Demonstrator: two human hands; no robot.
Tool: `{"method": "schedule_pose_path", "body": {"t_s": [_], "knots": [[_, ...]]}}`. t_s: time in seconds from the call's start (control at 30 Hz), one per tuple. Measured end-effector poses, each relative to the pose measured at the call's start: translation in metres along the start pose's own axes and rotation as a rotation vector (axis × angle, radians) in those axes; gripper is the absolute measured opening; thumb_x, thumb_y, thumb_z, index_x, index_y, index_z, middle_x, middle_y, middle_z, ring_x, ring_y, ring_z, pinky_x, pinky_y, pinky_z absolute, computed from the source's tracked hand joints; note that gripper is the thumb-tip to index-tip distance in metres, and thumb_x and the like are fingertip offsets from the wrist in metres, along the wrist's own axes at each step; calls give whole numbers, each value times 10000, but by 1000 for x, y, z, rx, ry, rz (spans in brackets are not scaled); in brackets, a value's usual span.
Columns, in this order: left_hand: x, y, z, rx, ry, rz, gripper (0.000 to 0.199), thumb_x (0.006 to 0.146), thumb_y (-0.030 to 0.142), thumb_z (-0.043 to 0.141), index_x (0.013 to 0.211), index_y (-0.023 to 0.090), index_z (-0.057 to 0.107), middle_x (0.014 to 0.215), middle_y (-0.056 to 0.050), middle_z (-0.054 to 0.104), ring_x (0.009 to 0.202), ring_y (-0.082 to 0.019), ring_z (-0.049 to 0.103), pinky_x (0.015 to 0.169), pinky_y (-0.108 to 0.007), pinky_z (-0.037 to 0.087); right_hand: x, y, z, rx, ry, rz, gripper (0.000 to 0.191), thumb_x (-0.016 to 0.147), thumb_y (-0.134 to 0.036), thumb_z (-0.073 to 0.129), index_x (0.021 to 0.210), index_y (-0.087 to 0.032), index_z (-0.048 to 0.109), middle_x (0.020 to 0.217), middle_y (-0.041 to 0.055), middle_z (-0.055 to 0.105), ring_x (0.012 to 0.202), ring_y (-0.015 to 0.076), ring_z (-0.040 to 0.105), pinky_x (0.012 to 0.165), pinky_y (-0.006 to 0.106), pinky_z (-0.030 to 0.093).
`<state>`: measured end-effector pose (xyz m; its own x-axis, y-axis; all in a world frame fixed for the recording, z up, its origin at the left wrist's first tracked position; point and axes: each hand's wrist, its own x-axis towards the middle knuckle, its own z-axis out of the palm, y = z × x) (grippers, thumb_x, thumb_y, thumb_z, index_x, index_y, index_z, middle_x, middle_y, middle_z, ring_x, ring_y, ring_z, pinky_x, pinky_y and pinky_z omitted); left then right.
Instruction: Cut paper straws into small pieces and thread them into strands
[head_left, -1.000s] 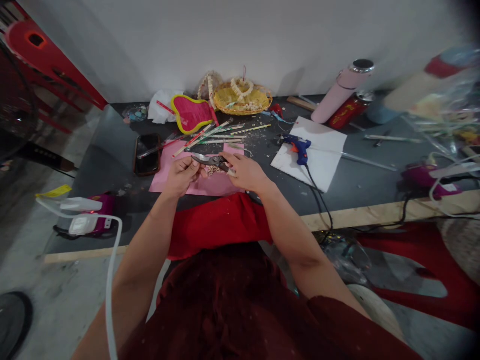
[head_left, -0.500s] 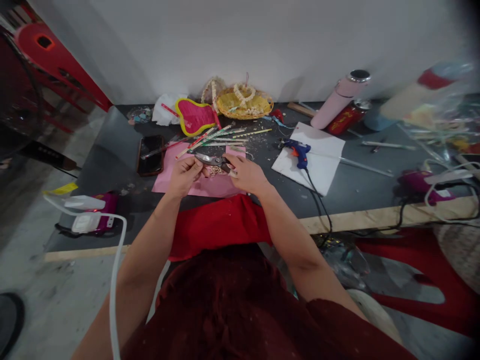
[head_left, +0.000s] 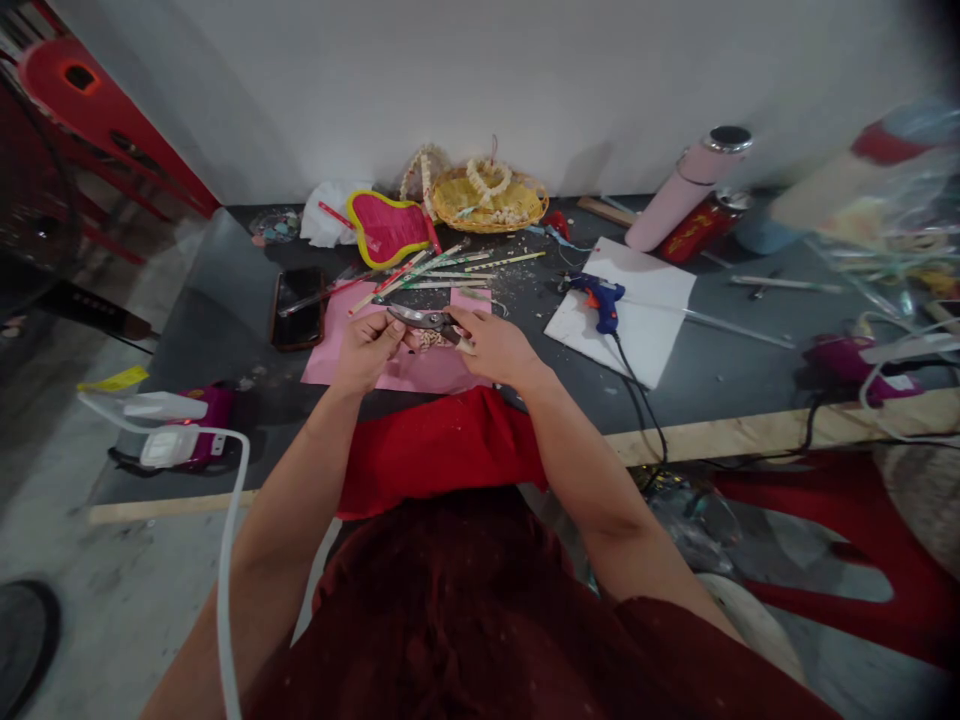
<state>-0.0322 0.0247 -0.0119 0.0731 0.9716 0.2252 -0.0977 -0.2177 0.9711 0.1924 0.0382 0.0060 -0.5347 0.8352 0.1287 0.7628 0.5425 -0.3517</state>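
My right hand (head_left: pixel 493 345) is closed around the handles of a pair of pruning shears (head_left: pixel 424 319), their blades pointing left. At the blade tips, my left hand (head_left: pixel 365 348) pinches with thumb and finger; what lies between them is too small to make out. Both hands are over a pink sheet (head_left: pixel 330 345). Small cream-coloured pieces (head_left: pixel 432 340) lie on it just below the shears. Beyond the hands is a loose pile of printed thin sticks (head_left: pixel 420 277), some resting on the sheet's far edge.
Behind the sticks are a yellow-rimmed pink tray (head_left: pixel 390 230) and a yellow wicker basket (head_left: pixel 450 210). A phone (head_left: pixel 298 310) lies at left. On the right, a blue glue gun (head_left: pixel 604 300) with a trailing cord rests on a white board (head_left: pixel 652 345), near a pink flask (head_left: pixel 686 190) and red can (head_left: pixel 701 228).
My head view has shifted slightly. Both hands keep nearly the same place and hold, with the shears still at the left fingertips.
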Motion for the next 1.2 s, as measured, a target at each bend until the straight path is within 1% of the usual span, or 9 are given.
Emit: {"method": "schedule_pose_path", "body": {"t_s": [0.13,0.23,0.33,0.53,0.63,0.73,0.83,1.0,1.2], "knots": [[-1,4,2,-32,-3,-39,288,791,434,720,723,157,680,618,-32,676,362,-17,340,350,-165,219,-1,-4,-5,-51,-20,37,559,861,-295,466,1414,-236,408,1107,110,647,919,250,612,747,337,437],[-2,5,4,-31,-1,-63,317,778,466,721,739,155,674,624,-34,679,354,-17,330,347,-170,215,-2,-4,-5,-59,-34,49,551,868,-295,461,1414,-246,404,1148,103,646,934,253,618,752,343,446],[-1,4,4,-11,-2,-59,340,776,488,713,736,153,672,628,-41,684,357,-19,317,354,-176,207,-2,-3,-2,-44,-24,50,583,845,-250,476,1422,-252,389,1217,97,622,990,255,609,771,344,458],[-1,1,2,61,14,-7,323,787,475,701,701,166,670,641,-36,695,378,-36,341,367,-186,230,0,0,3,-47,-5,11,703,794,-210,509,1472,-224,324,1312,126,557,1110,294,555,853,401,461],[-1,1,2,127,17,24,309,810,462,677,722,166,687,662,-43,705,428,-60,452,399,-190,321,1,1,3,-53,-8,9,701,797,-209,508,1475,-214,326,1317,138,548,1130,299,537,877,411,451],[0,2,2,215,34,79,274,835,420,656,737,168,696,676,-46,712,554,-103,589,502,-208,443,1,2,4,-44,-9,5,691,807,-214,500,1476,-199,328,1296,145,557,1123,300,538,872,409,449],[0,4,3,310,56,150,237,854,360,641,728,168,701,686,-41,719,629,-119,641,602,-231,498,2,4,5,-25,-11,-1,691,801,-216,505,1471,-191,339,1280,145,563,1104,299,544,862,404,448],[-1,5,3,413,82,201,208,870,293,614,733,168,709,721,-31,734,671,-118,658,655,-238,501,2,3,5,5,-3,-9,690,797,-226,509,1467,-186,348,1238,141,583,1049,286,566,843,390,452],[-4,7,4,559,154,238,190,865,233,593,729,173,711,713,-22,727,635,-116,628,598,-238,462,0,-2,7,23,-1,21,635,822,-228,493,1445,-203,371,1173,127,617,967,256,601,805,360,462]]}}
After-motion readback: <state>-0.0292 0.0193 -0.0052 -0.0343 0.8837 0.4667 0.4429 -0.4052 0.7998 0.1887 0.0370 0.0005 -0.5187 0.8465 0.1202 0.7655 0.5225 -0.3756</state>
